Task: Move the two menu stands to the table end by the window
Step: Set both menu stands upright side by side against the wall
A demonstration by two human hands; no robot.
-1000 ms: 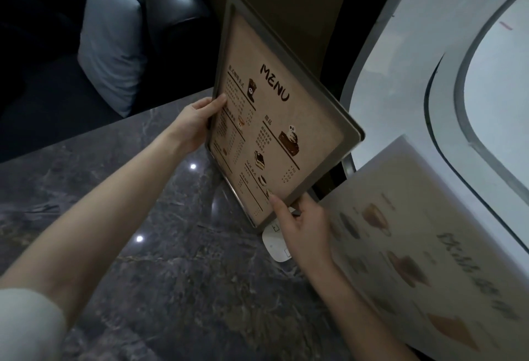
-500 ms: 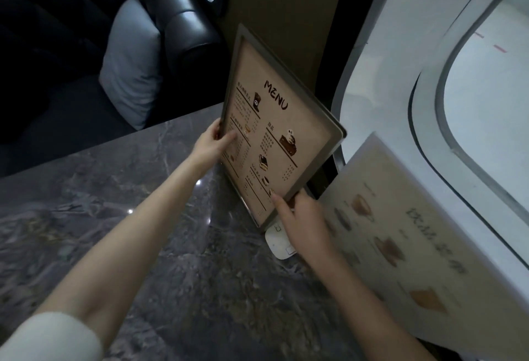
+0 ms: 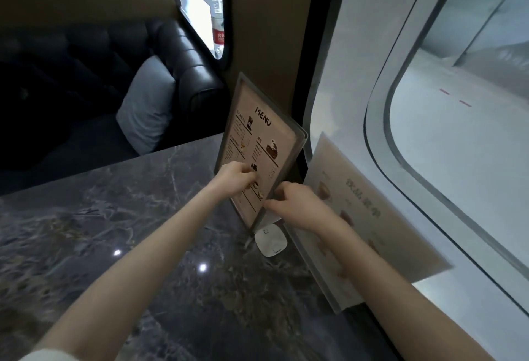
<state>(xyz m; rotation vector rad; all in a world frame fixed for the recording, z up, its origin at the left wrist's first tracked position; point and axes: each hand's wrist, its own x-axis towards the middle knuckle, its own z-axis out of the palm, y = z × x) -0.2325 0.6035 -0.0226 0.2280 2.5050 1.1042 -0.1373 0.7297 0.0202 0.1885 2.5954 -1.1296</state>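
**Two hands on a menu stand by the window**

The big window [image 3: 458,146] fills the right side. The dark stone table [image 3: 128,217] runs up to it.

Both bare arms reach out over the table, from the bottom of the view toward the window end. There are two hands. The left hand [image 3: 233,179] is out in front of the brown menu stand, with its fingers [image 3: 249,180] curled against the lower part of the printed face. It looks partly closed, and I cannot tell if it truly grips the stand or only presses on it. The right hand [image 3: 297,209] is at the stand's lower right edge. Its fingers are bent and pinch close around that edge, so it looks like it has hold of the stand there.

There are two menu stands. The brown menu stand [image 3: 257,143] says MENU at the top. It stands on end at the window end of the table, tilted a little. The pale menu stand [image 3: 369,217] is just beside it on the right, leaning along the window wall. The right forearm crosses in front of it.

One small white square thing [image 3: 270,240] lies flat on the table, just beside the foot of the brown stand.

One dark sofa [image 3: 114,74] sits past the table, with one grey pillow [image 3: 146,109] on it.
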